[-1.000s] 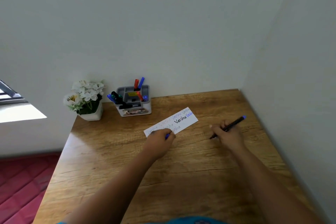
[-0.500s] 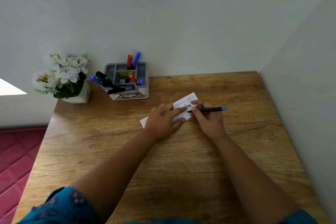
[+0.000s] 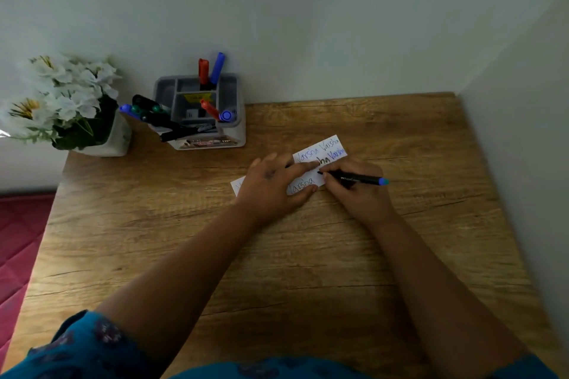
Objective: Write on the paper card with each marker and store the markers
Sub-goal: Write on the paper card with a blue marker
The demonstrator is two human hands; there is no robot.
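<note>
A white paper card (image 3: 324, 149) with handwritten words in several colours lies on the wooden table (image 3: 308, 255). My left hand (image 3: 274, 184) lies flat on the card with fingers spread, covering its middle. My right hand (image 3: 358, 191) grips a black marker with a blue end (image 3: 360, 178), its tip touching the card's right part. A grey organiser (image 3: 237, 129) at the back holds several markers: red and blue ones upright, others leaning out to the left.
A white pot of white flowers (image 3: 67, 108) stands at the table's back left corner, beside the organiser. Walls close off the back and right sides. A red mat (image 3: 18, 240) lies on the floor past the left table edge.
My right hand brought the marker from the table's right side onto the card. My left hand opened flat over the card. The view tilted down.
</note>
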